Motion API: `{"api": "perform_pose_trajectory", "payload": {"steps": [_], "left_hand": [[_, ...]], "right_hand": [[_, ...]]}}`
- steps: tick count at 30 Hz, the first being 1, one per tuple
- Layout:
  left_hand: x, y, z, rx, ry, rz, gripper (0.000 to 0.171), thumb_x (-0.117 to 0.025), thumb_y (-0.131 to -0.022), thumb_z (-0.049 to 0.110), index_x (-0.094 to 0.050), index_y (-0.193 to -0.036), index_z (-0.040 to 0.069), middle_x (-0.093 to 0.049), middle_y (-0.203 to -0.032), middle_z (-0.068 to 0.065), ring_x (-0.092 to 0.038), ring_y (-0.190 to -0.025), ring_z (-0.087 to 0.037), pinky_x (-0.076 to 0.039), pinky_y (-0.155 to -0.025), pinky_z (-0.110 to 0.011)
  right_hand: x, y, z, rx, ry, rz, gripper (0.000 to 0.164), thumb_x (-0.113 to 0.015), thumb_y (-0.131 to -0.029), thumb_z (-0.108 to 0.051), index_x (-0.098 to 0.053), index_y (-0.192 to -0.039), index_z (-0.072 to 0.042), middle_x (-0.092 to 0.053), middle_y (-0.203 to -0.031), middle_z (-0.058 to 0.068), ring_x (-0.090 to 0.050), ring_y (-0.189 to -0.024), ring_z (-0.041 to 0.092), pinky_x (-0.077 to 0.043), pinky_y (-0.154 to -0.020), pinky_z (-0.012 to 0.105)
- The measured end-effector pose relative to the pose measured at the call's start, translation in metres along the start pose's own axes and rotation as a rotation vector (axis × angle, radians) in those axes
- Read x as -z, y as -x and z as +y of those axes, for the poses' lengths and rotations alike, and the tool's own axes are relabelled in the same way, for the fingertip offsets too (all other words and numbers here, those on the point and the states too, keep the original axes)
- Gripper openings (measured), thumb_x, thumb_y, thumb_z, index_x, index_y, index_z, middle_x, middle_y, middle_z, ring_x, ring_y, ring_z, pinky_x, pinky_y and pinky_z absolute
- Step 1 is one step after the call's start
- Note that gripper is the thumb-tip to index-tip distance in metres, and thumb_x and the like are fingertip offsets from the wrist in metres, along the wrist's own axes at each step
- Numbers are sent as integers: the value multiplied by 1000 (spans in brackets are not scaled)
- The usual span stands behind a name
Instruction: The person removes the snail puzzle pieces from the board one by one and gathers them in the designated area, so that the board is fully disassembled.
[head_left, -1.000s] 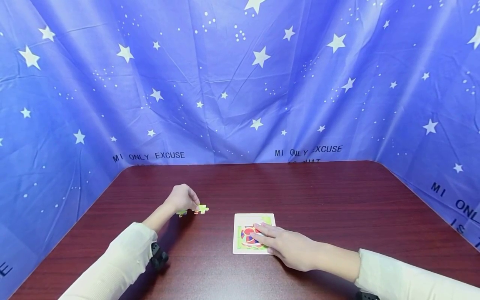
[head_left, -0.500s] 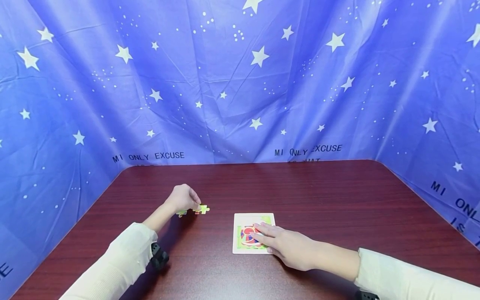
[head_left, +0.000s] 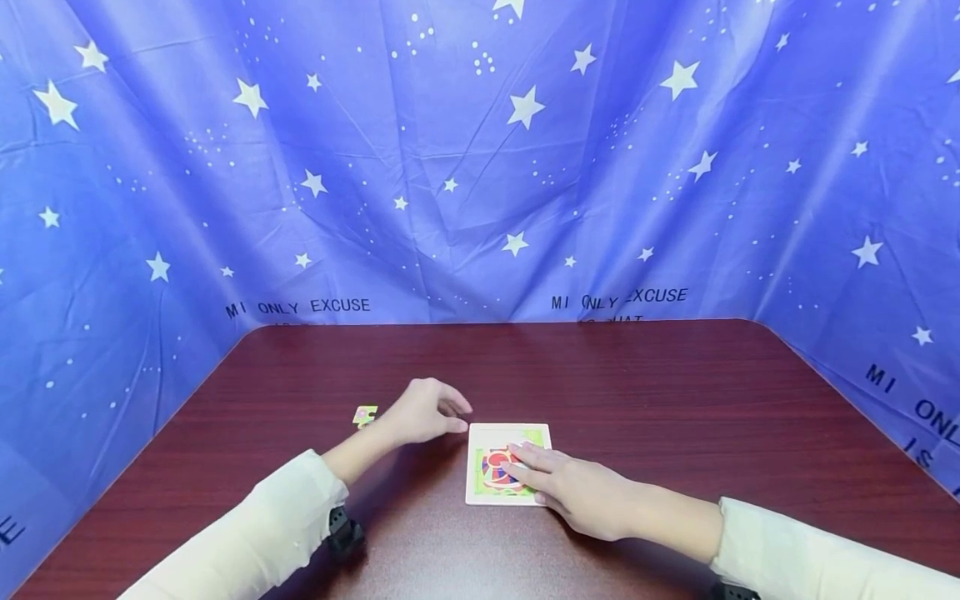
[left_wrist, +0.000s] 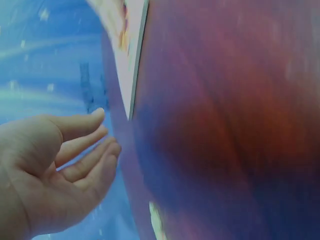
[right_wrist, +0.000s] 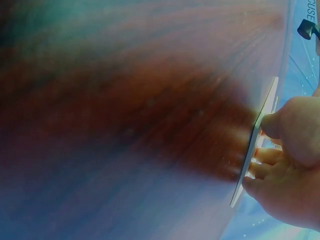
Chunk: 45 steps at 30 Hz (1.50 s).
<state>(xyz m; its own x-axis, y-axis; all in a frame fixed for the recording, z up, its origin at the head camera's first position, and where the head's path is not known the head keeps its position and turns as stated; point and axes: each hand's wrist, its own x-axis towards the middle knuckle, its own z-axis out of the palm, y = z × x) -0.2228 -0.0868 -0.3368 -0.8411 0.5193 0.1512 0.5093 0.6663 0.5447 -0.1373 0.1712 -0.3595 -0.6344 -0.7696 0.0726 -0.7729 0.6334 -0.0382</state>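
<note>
A square jigsaw puzzle board (head_left: 472, 467) with a white frame lies at the middle of the table, its picture red, blue and green. My right hand (head_left: 592, 500) rests on its right part with fingers spread across the picture; in the right wrist view the thumb (right_wrist: 272, 125) is at the board's edge. Just off the board's upper left corner is my left hand (head_left: 427, 411), fingers loosely bent and thumb apart. No piece shows between them in the left wrist view. Left of that wrist, a green puzzle piece (head_left: 364, 413) with a pink spot lies on the table, partly hidden by the arm.
The dark red wooden table (head_left: 637, 375) runs back to a blue curtain (head_left: 480, 167) with white stars, which surrounds it on the far side and both sides. A black strap device (head_left: 345, 533) sits at the left wrist.
My left hand has left the puzzle pieces at the left and moved right to the board's corner. My right hand has stayed on the board.
</note>
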Motion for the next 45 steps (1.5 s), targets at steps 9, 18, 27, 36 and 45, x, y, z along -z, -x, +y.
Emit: {"api": "perform_pose_trajectory", "payload": {"steps": [9,18,27,36,45], "left_hand": [[-27,0,30,-160,-31,-109,15,-77,-77,7,-74,-92,6,-75,-85,-4,-67,-77,-13,-51,-68,-16],[-38,0,34,-203,-87,-28,16,-80,-72,1,-77,-87,4,-74,-83,-6,-66,-74,-13,-50,-66,-14],[-38,-2,33,-170,-4,-41,16,-81,-69,-1,-76,-84,2,-75,-80,-7,-69,-73,-15,-52,-65,-14],[-41,-13,37,-95,7,-99,10,-75,-77,2,-74,-87,4,-75,-82,-6,-69,-76,-13,-51,-67,-15],[-54,-23,46,-72,-9,-30,16,-68,-80,0,-75,-95,3,-76,-88,-7,-69,-81,-11,-51,-70,-15]], "right_hand": [[5,-1,3,-38,-25,-8,54,-52,-98,-18,-35,-149,-24,-42,-152,8,-45,-137,26,-48,-101,40],[8,0,4,-53,-10,-8,53,-52,-98,-19,-37,-148,-24,-44,-151,7,-46,-136,24,-50,-99,39],[8,8,1,-15,46,-8,60,-56,-92,-6,-39,-147,-21,-45,-150,5,-47,-136,22,-51,-97,38],[1,11,-4,4,23,34,47,-53,-97,-14,-47,-143,-20,-50,-146,6,-54,-129,21,-54,-91,34],[-1,11,-5,48,69,69,47,-56,-95,-16,-49,-141,-17,-50,-145,7,-54,-129,21,-53,-92,34]]}}
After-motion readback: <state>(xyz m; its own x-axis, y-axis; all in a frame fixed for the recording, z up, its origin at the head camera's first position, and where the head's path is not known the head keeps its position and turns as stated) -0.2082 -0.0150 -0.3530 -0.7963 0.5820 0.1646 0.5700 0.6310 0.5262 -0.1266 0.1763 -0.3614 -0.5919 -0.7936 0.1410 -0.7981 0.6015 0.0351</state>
